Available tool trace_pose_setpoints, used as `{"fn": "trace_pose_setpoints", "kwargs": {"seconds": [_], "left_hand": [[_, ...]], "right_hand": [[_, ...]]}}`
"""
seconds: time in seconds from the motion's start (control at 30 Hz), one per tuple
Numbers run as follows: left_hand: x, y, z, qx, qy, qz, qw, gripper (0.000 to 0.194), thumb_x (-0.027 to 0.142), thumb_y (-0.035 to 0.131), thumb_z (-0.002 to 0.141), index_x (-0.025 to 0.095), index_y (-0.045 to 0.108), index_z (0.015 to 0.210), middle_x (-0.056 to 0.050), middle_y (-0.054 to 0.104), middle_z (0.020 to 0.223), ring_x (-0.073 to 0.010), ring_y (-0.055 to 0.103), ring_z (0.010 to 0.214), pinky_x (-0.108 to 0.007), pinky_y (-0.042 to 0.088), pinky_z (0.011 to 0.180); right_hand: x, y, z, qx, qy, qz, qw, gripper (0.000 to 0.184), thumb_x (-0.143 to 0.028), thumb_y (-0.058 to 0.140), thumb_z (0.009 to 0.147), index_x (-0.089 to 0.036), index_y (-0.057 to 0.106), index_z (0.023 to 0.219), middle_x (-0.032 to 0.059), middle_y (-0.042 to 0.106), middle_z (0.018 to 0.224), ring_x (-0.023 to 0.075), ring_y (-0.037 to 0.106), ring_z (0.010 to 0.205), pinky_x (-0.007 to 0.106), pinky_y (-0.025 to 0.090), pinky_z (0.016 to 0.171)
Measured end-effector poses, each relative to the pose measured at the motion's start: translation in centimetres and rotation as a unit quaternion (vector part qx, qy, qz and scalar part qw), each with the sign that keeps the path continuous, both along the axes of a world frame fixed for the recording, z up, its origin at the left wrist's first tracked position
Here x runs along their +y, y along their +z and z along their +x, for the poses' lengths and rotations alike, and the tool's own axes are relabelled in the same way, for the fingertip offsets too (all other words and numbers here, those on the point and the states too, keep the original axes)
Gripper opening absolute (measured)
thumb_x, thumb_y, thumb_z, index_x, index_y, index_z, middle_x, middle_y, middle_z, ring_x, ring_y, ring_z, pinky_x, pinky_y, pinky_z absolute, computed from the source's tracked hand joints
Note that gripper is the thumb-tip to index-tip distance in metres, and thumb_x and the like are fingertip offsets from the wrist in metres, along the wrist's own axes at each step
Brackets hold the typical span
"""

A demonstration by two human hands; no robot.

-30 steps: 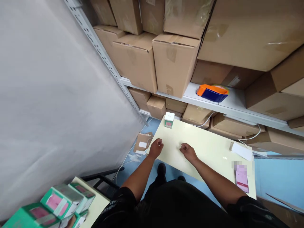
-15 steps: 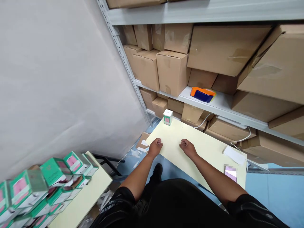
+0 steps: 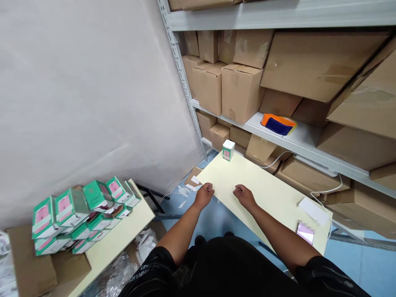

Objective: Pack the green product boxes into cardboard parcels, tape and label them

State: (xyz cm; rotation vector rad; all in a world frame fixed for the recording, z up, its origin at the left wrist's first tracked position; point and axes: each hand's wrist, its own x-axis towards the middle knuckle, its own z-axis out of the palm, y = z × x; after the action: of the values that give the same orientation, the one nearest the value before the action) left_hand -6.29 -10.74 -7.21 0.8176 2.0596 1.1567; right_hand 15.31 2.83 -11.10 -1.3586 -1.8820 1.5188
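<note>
The small box [image 3: 228, 150] stands upright at the far left corner of the worktop [image 3: 262, 181], its top white, its sides green and white with a pink panel. Left hand [image 3: 204, 195] and right hand [image 3: 244, 196], both curled into loose fists, are apart near the front edge. A phone [image 3: 305, 234] (screen partly pixelated) lies at the right; metal shelving [image 3: 278, 15] with cardboard boxes [image 3: 239, 90] rises close behind.
</note>
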Motion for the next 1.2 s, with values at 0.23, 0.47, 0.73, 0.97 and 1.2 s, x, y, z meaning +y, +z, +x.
{"fn": "trace_pose_setpoints", "kwargs": {"seconds": [0.23, 0.47, 0.73, 0.97, 1.2], "left_hand": [[-3.2, -0.3, -1.0, 0.001, 0.030, 0.029, 0.999, 0.023, 0.015, 0.070, 0.075, 0.018, 0.071, 0.097, -0.004, 0.074, 0.095, -0.0163, 0.068, 0.086, -0.033, 0.057, 0.087], [-8.3, -0.3, -3.1, 0.015, 0.103, 0.040, 0.994, 0.025, 0.014, 0.069, 0.077, 0.019, 0.069, 0.101, -0.002, 0.072, 0.095, -0.0155, 0.067, 0.088, -0.032, 0.056, 0.089], [-15.7, -0.9, -4.7, 0.028, 0.211, 0.046, 0.976, 0.026, 0.019, 0.072, 0.079, 0.020, 0.069, 0.105, -0.004, 0.072, 0.101, -0.0149, 0.068, 0.087, -0.032, 0.056, 0.088], [-22.6, -0.4, -5.7, 0.021, 0.276, 0.037, 0.960, 0.026, 0.018, 0.071, 0.080, 0.020, 0.069, 0.106, -0.006, 0.073, 0.104, -0.0168, 0.070, 0.090, -0.032, 0.056, 0.087], [-29.2, -0.2, -8.5, 0.030, 0.282, 0.046, 0.958, 0.027, 0.020, 0.073, 0.080, 0.019, 0.068, 0.107, -0.007, 0.073, 0.104, -0.0177, 0.069, 0.090, -0.034, 0.056, 0.088]], "right_hand": [[-1.8, 1.6, -3.4, -0.001, 0.048, 0.009, 0.999, 0.038, -0.047, 0.068, 0.076, -0.022, 0.070, 0.105, 0.0028, 0.076, 0.093, 0.0230, 0.072, 0.087, 0.037, 0.057, 0.085], [-3.8, 2.2, -7.7, 0.022, 0.104, 0.009, 0.994, 0.039, -0.049, 0.069, 0.073, -0.023, 0.070, 0.102, 0.0040, 0.078, 0.090, 0.0251, 0.073, 0.086, 0.039, 0.057, 0.085], [-6.8, 1.2, -13.0, 0.024, 0.200, 0.001, 0.980, 0.040, -0.049, 0.068, 0.073, -0.023, 0.069, 0.103, 0.0039, 0.078, 0.090, 0.0251, 0.073, 0.085, 0.037, 0.057, 0.083], [-11.8, 1.8, -17.5, 0.025, 0.263, 0.017, 0.964, 0.041, -0.047, 0.067, 0.076, -0.022, 0.070, 0.109, 0.0034, 0.076, 0.092, 0.0253, 0.073, 0.090, 0.037, 0.056, 0.085], [-18.0, 2.6, -20.9, 0.034, 0.255, 0.044, 0.965, 0.043, -0.052, 0.067, 0.075, -0.023, 0.071, 0.107, 0.0040, 0.075, 0.090, 0.0256, 0.071, 0.087, 0.036, 0.055, 0.082]]}}
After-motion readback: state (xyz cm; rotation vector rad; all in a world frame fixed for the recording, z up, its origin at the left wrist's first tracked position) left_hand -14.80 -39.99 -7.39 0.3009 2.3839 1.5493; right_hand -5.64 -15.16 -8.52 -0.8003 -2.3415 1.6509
